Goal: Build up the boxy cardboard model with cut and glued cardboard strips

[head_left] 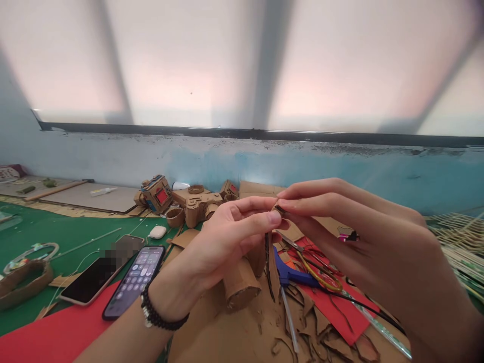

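Near the centre of the head view, my left hand [221,237] pinches a thin strip of brown cardboard [267,267] between thumb and fingers. The strip hangs down with a dark edge. Fingertips of my right hand [363,242] meet the left ones and close on the strip's upper end, which they partly hide. Below my left hand lies a cardboard cylinder [242,292]. To its right, under my right hand, are a blue glue gun [293,275] with a clear glue stick [289,317] and scissors [321,272] with yellow handles.
Cardboard scraps [317,322] and red paper [350,320] litter the cardboard sheet. Two phones [134,282] and a white earbud case [158,232] lie left. Camera-shaped cardboard models [202,204] stand at the back near the wall. Thin sticks [457,242] are piled far right.
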The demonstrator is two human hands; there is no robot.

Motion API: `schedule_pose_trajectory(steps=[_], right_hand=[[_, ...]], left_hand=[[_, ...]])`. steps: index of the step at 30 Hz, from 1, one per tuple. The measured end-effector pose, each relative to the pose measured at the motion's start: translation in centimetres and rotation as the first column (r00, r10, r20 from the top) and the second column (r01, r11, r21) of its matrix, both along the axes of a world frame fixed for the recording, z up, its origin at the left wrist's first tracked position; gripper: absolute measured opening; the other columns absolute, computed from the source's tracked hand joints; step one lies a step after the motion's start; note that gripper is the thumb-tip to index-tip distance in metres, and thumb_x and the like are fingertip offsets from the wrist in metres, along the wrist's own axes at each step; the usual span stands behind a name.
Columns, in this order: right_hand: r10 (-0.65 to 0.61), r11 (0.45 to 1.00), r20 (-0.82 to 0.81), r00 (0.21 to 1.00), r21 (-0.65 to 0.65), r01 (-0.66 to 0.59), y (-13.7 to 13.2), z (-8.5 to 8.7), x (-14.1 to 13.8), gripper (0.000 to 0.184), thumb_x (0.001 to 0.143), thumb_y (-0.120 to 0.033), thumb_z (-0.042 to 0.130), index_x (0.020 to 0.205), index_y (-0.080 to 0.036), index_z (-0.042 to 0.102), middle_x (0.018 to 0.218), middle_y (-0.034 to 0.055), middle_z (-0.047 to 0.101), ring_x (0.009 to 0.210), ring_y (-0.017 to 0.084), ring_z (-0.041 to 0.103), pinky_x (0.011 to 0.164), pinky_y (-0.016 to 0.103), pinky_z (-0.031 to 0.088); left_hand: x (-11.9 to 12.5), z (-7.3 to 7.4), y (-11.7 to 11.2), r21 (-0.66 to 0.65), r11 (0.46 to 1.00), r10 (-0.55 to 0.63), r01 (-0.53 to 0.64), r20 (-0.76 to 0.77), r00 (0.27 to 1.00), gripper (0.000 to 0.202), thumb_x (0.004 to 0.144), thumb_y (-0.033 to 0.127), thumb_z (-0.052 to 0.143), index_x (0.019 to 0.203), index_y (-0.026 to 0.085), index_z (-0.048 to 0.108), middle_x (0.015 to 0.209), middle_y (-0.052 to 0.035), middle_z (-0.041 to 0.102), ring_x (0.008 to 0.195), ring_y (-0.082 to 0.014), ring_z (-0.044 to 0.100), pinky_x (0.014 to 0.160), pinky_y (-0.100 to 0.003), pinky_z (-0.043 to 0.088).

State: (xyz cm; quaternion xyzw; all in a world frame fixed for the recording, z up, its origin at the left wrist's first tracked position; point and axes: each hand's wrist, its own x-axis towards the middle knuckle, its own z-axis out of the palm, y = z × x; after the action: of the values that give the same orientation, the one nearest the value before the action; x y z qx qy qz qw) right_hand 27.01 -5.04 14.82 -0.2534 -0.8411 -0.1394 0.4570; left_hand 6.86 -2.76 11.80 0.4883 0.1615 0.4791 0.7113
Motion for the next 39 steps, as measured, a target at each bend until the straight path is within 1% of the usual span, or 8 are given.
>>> schedule_pose_trajectory(steps=[5,14,19,22,26,29,34,39], right_hand=[[-0.011,0.999,0.018,1.0,0.039,0.01,-0.1,0.1,0.0,0.024,0.103,-0.01,0.07,0.103,-0.032,0.08,0.112,0.0009,0.086,0.092,0.02,0.084,0.084,0.03,0.068],[0.031,0.998,-0.032,0.999,0.052,-0.029,0.9,-0.4,-0.5,0.03,0.102,-0.007,0.07,0.11,-0.033,0.083,0.11,0.0007,0.086,0.092,0.02,0.084,0.084,0.03,0.069],[0.056,0.998,-0.009,0.998,0.014,-0.056,1.3,-0.4,-0.1,0.029,0.103,-0.008,0.07,0.111,-0.032,0.083,0.107,0.0019,0.085,0.089,0.019,0.082,0.079,0.03,0.068],[0.06,0.998,-0.012,0.998,-0.014,-0.06,1.6,-0.5,0.1,0.028,0.103,-0.008,0.07,0.112,-0.031,0.083,0.108,0.0028,0.084,0.088,0.019,0.082,0.077,0.03,0.067],[0.043,0.998,-0.011,0.999,-0.035,-0.044,1.7,-0.8,-0.1,0.031,0.104,-0.009,0.067,0.118,-0.031,0.083,0.114,0.0049,0.084,0.096,0.021,0.082,0.085,0.033,0.07],[0.009,0.999,-0.057,0.998,-0.048,-0.012,1.6,-0.9,-0.6,0.031,0.106,-0.012,0.066,0.124,-0.031,0.083,0.123,0.008,0.079,0.108,0.022,0.081,0.092,0.036,0.07],[0.065,0.995,-0.149,0.987,-0.068,-0.076,0.9,-0.9,-1.0,0.035,0.105,-0.009,0.067,0.125,-0.032,0.084,0.114,0.0052,0.078,0.099,0.017,0.08,0.083,0.028,0.067],[0.1,0.984,-0.284,0.954,-0.117,-0.138,0.5,-1.8,-1.7,0.034,0.1,-0.011,0.074,0.12,-0.035,0.087,0.107,0.0026,0.081,0.092,0.018,0.081,0.075,0.026,0.068]], left_hand=[[-0.1,0.1,0.1,0.001,0.999,0.046,-0.046,-0.006,0.999,0.031,0.08,0.032,0.101,0.103,0.016,0.088,0.1,-0.0068,0.081,0.097,-0.0177,0.072,0.092,-0.029,0.058],[-0.1,-0.1,0.4,-0.017,0.998,0.053,-0.053,-0.01,0.999,0.035,0.074,0.033,0.105,0.1,0.016,0.088,0.09,-0.0047,0.08,0.087,-0.015,0.072,0.089,-0.028,0.056],[-0.1,-0.5,0.6,-0.016,0.995,0.094,-0.095,-0.073,0.993,0.037,0.071,0.031,0.106,0.1,0.015,0.088,0.094,-0.006,0.082,0.087,-0.0156,0.072,0.089,-0.03,0.056],[-0.1,-0.5,0.6,-0.03,0.995,0.089,-0.092,-0.073,0.993,0.039,0.068,0.027,0.107,0.1,0.015,0.088,0.094,-0.007,0.082,0.093,-0.0195,0.075,0.092,-0.032,0.056],[0.0,-0.4,0.6,-0.017,0.995,0.101,-0.102,-0.032,0.994,0.037,0.075,0.034,0.103,0.102,0.015,0.086,0.096,-0.0078,0.082,0.099,-0.0225,0.076,0.094,-0.034,0.056],[0.3,-0.3,0.4,0.0,0.989,0.148,-0.148,0.02,0.989,0.033,0.078,0.032,0.101,0.102,0.017,0.085,0.103,-0.0074,0.082,0.104,-0.0216,0.075,0.098,-0.034,0.055],[0.1,-0.1,-0.4,0.126,0.972,0.199,-0.201,0.022,0.98,0.028,0.086,0.032,0.096,0.109,0.021,0.085,0.111,-0.0067,0.082,0.115,-0.0233,0.073,0.103,-0.034,0.056],[-0.4,-0.2,-1.6,0.152,0.945,0.297,-0.291,-0.018,0.955,0.04,0.084,0.029,0.098,0.12,0.027,0.08,0.115,-0.0039,0.077,0.109,-0.0219,0.074,0.086,-0.029,0.063]])
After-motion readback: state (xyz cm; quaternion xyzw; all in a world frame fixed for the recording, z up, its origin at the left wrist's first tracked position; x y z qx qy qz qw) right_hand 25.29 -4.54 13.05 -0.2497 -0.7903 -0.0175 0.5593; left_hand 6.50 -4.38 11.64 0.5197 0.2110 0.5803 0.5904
